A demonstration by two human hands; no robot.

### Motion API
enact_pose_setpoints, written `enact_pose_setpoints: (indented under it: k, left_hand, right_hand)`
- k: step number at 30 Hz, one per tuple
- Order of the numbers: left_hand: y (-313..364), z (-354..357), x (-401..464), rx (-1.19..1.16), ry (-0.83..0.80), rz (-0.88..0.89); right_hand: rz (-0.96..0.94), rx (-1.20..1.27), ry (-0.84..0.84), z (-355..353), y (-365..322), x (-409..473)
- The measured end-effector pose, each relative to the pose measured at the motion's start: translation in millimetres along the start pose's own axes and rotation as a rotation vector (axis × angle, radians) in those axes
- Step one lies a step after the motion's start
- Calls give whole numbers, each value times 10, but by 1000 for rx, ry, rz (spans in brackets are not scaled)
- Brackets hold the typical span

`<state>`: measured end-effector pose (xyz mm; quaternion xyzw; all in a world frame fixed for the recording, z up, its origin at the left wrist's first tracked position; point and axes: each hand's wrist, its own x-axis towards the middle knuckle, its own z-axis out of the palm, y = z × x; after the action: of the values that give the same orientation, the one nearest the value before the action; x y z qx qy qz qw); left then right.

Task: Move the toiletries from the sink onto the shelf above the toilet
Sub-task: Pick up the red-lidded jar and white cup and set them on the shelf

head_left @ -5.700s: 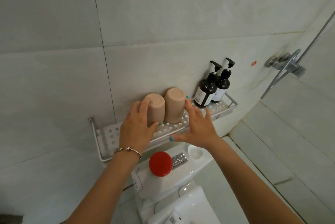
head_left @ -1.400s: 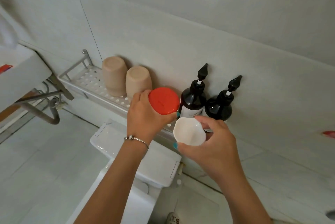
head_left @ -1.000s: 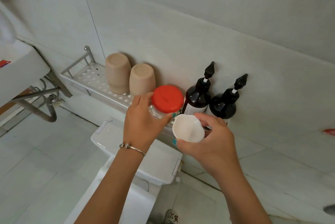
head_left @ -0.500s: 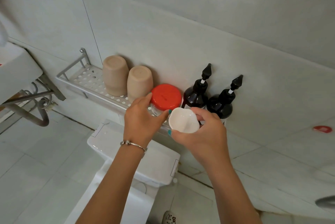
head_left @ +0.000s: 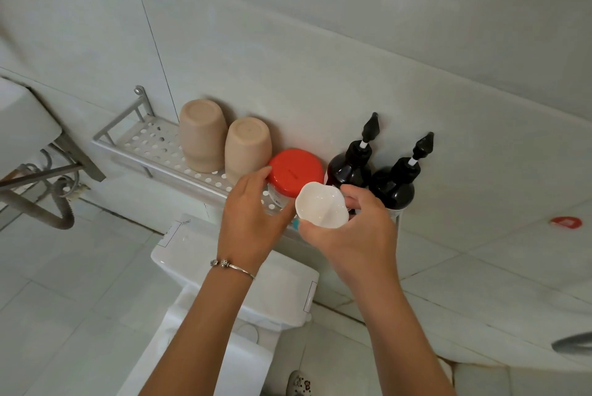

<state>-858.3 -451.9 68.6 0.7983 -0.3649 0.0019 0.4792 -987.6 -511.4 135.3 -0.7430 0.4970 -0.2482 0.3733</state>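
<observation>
A perforated metal shelf [head_left: 150, 142] hangs on the wall above the toilet tank [head_left: 198, 248]. On it stand two upturned beige cups [head_left: 200, 134] [head_left: 247, 147], a clear jar with a red lid [head_left: 296, 171] and two dark pump bottles [head_left: 350, 165] [head_left: 395, 184]. My left hand [head_left: 253, 219] is wrapped around the jar, which rests on the shelf between the cups and the bottles. My right hand [head_left: 349, 229] holds a small white dish [head_left: 322, 205] just in front of the shelf's rail, beside the jar.
The white sink [head_left: 22, 126] with its drain pipe [head_left: 48, 213] is at the far left. The toilet seat lies below my arms. A red sticker [head_left: 565, 222] marks the wall at right. Tiled floor surrounds the toilet.
Both hands took the jar and the dish off the tank and raised them. My left hand has lowered the jar onto the shelf between cups and bottles; the dish has stayed in my right hand.
</observation>
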Motion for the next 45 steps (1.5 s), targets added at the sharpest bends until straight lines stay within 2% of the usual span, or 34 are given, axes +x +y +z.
enact_pose_setpoints:
  k: [3,6,14,17,26,38,40,42,45]
  left_hand:
    - [-227,-121,-7,183,52,89]
    - [-522,-258,17,311,87,88]
    - [-678,-269,76,217,108,91]
    - [-689,-265,83,204,94,88]
    - [-727,-254,102,187,69,101]
    - [-729,-268,100,171,69,110]
    - [-718,-306,90,185,41,116]
    - [-717,-361,82,167,12,137]
    - [-720,-487,162,94,74,167]
  right_hand:
    - [-9,-3,45,74,-68,-12]
    - [-26,-53,103,219,-147,-7]
    - [52,-10,309,715,-304,109]
    - [111,33,331,851,-323,150]
    - [93,203,397,891,-213,-83]
    - [103,154,438,971,-217,37]
    - [75,131,423,977,-221,-48]
    - [-15,-7,431,988,-241,-137]
    - [-209,-176,485,1013,-294,-159]
